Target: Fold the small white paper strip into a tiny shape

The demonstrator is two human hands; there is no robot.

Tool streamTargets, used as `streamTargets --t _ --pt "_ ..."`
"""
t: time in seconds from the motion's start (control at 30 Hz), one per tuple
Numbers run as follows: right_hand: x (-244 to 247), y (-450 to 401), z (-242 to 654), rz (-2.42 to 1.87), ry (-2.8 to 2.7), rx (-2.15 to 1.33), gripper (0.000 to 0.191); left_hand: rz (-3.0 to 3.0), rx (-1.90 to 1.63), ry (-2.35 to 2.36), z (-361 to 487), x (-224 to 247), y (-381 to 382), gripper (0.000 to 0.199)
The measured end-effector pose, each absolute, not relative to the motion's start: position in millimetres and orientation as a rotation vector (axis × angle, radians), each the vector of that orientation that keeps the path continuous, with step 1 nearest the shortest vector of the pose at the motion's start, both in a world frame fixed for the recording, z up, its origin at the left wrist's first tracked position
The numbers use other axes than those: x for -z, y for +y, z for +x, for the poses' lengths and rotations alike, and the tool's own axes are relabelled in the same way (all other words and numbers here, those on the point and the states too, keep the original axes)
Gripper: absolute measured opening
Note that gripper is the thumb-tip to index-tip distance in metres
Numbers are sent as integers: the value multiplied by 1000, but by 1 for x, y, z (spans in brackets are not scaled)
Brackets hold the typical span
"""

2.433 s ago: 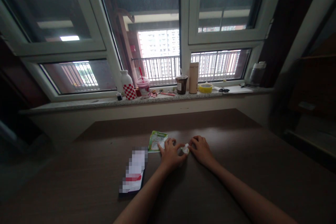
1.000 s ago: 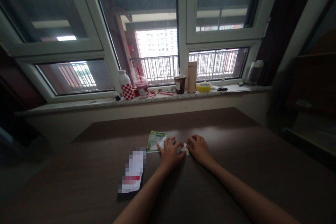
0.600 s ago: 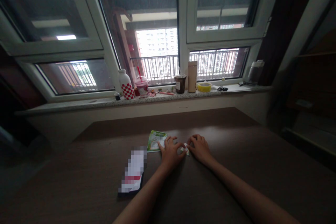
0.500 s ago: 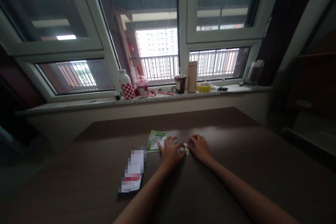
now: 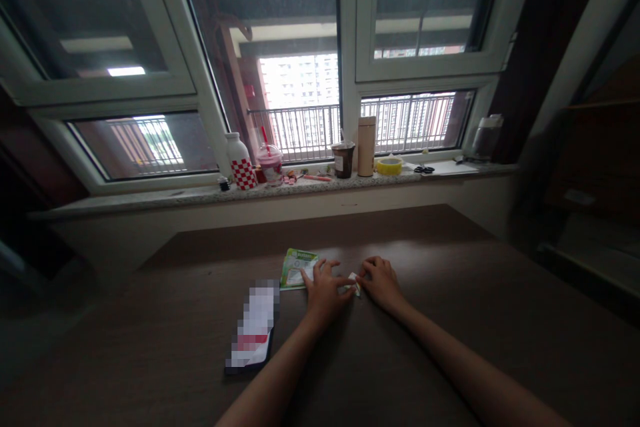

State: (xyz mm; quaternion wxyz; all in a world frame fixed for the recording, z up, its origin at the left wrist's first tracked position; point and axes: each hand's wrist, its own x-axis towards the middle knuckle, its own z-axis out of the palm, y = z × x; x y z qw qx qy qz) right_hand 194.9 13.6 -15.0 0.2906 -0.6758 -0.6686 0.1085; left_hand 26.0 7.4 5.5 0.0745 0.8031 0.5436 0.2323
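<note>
Between my two hands, on the brown table (image 5: 440, 347), is a small white piece (image 5: 357, 288) that looks like paper or a sticker, partly covered by fingers. My left hand (image 5: 325, 290) pinches its left side with thumb and forefinger, the other fingers spread. The fingertips of my right hand (image 5: 382, 282) are bent down and closed on its right edge. Just left of my left hand lies a flat green-and-white packet (image 5: 295, 269), partly under its fingers.
A phone-like slab (image 5: 254, 323) with a blurred-out face lies left of my left forearm. Along the windowsill (image 5: 200, 199) stand a red-checked bottle (image 5: 241, 163), a pink drink cup (image 5: 271, 165), a dark cup (image 5: 343, 161), a tan flask (image 5: 367, 147), yellow tape (image 5: 389, 166) and scissors (image 5: 424, 170).
My left forefinger has straightened slightly across the white piece, and the piece has shifted a little. Both forearms, the packet and the slab stay in place.
</note>
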Motion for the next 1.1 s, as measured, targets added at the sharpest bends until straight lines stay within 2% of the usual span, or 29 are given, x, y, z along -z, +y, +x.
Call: streamTargets --t 0.47,0.7,1.1 --pt "18 14 197 -1754 -1760 -293 10 2457 -623 1690 27 -7 5 17" --pt "24 21 210 -1655 -1745 -353 18 2437 -662 1677 27 -6 5 15" --pt "17 20 218 -1646 -1753 -376 12 2461 -692 1663 26 -1 7 15"
